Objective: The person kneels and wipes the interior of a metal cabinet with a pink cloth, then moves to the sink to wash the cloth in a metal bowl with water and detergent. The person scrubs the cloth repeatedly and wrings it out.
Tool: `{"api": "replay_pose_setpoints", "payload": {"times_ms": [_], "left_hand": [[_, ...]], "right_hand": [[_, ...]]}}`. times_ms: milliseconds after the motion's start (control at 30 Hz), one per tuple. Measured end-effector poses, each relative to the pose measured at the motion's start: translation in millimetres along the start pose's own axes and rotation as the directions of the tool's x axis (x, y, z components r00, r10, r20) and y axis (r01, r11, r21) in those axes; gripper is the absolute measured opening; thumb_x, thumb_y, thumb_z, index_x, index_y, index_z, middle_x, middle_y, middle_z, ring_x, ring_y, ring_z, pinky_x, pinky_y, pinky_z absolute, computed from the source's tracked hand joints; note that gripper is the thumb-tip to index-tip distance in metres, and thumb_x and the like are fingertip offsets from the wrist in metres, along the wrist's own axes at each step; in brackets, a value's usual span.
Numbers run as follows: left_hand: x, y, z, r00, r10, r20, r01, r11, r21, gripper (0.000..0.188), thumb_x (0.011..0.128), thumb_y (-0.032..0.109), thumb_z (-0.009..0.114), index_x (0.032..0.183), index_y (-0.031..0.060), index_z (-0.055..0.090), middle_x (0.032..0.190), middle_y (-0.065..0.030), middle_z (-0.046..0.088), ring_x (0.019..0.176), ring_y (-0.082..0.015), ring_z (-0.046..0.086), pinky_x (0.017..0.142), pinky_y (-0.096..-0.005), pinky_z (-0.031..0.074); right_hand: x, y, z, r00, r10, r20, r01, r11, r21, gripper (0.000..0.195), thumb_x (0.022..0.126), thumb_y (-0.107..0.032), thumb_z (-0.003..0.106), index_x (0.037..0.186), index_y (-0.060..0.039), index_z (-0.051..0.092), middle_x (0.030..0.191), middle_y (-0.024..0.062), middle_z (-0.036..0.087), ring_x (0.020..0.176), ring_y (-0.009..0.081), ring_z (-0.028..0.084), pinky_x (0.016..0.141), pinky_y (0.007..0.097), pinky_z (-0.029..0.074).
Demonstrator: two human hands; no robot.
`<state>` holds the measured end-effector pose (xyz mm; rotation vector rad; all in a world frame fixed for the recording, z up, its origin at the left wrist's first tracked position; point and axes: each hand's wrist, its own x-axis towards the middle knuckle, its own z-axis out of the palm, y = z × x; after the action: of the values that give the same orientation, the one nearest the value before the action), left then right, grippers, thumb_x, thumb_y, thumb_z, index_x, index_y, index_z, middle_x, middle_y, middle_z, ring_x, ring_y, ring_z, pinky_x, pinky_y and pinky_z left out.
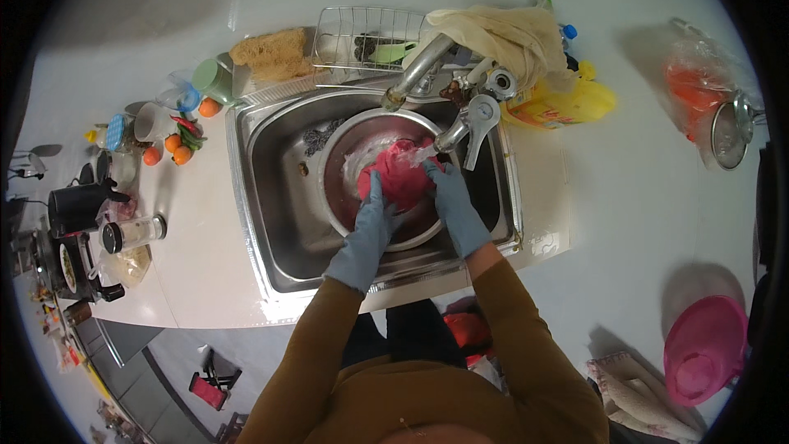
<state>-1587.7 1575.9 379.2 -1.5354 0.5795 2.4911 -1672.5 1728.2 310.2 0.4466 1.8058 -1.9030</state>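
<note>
Both my hands wear grey-blue rubber gloves and hold a wet pink-red cloth (400, 182) over a round metal basin (330, 203). My left hand (368, 222) grips the cloth's near left side. On its right side, the fingers of my right hand (452, 197) are closed over the edge. Water runs from the lower faucet spout (450, 137) onto the cloth. The basin stands in a stainless steel sink (290, 234) and holds reddish-looking water. Part of the cloth's underside is hidden by my gloves.
A second faucet spout (419, 71) reaches over the sink's back edge. Behind it are a wire rack (345, 37), a loofah (271, 54) and a draped cream cloth (505, 43). A yellow bottle (573, 105) lies at right. Persimmons (182, 155) and jars (132, 234) stand left.
</note>
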Motion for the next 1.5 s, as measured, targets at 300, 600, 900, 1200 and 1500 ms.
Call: {"api": "replay_pose_setpoints", "payload": {"times_ms": [300, 600, 900, 1200, 1500], "left_hand": [[70.1, -26.8, 13.6, 0.92, 0.177, 0.35, -0.105, 0.971, -0.215, 0.051, 0.106, 0.04, 0.056, 0.144, 0.0066, 0.053, 0.139, -0.0171, 0.061, 0.127, -0.0322, 0.059, 0.111, -0.0491, 0.047], [108.8, -6.2, -67.2, 0.921, 0.18, 0.345, -0.1, 0.966, -0.237, 0.048, 0.105, 0.046, 0.056, 0.128, 0.0049, 0.066, 0.12, -0.0138, 0.071, 0.111, -0.0282, 0.067, 0.097, -0.0433, 0.055], [40.8, 18.8, 5.4, 0.984, 0.093, -0.15, -0.081, 0.993, 0.082, 0.068, 0.101, 0.056, 0.06, 0.153, 0.015, 0.046, 0.148, -0.0083, 0.054, 0.133, -0.0236, 0.054, 0.102, -0.0397, 0.052], [113.1, -8.5, -67.7, 0.997, -0.004, -0.081, 0.018, 0.985, 0.173, 0.106, 0.086, 0.086, 0.053, 0.162, 0.0149, 0.03, 0.165, -0.0106, 0.035, 0.148, -0.0306, 0.037, 0.122, -0.0533, 0.028], [80.6, 1.0, -16.6, 0.983, -0.1, 0.152, 0.122, 0.982, -0.145, 0.072, 0.092, 0.061, 0.06, 0.141, 0.0076, 0.055, 0.133, -0.0147, 0.063, 0.118, -0.0332, 0.061, 0.104, -0.0499, 0.049]], "right_hand": [[-37.1, -16.4, 60.3, 0.99, -0.143, 0.009, 0.133, 0.894, -0.428, 0.054, 0.087, -0.037, 0.077, 0.123, -0.0003, 0.062, 0.115, 0.0229, 0.071, 0.106, 0.0353, 0.069, 0.093, 0.0401, 0.052], [-92.7, -68.1, 106.7, 0.984, 0.021, 0.176, 0.084, 0.817, -0.57, 0.074, 0.09, -0.049, 0.074, 0.142, 0.001, 0.055, 0.131, 0.024, 0.065, 0.127, 0.0362, 0.062, 0.106, 0.0412, 0.047], [-38.0, -42.8, 30.1, 0.92, -0.371, 0.125, 0.368, 0.712, -0.598, 0.035, 0.094, -0.034, 0.072, 0.105, -0.0019, 0.065, 0.093, 0.021, 0.068, 0.084, 0.0364, 0.067, 0.078, 0.0431, 0.053], [29.7, 26.0, 38.1, 0.965, -0.263, -0.001, 0.227, 0.834, -0.503, 0.061, 0.086, -0.022, 0.075, 0.142, -0.0074, 0.055, 0.139, 0.0244, 0.06, 0.13, 0.0367, 0.058, 0.108, 0.0413, 0.046], [-72.8, 2.0, 81.3, 0.982, -0.116, 0.149, 0.157, 0.938, -0.308, 0.047, 0.096, -0.03, 0.068, 0.133, -0.0024, 0.062, 0.13, 0.0165, 0.066, 0.119, 0.027, 0.064, 0.1, 0.039, 0.05]]}}
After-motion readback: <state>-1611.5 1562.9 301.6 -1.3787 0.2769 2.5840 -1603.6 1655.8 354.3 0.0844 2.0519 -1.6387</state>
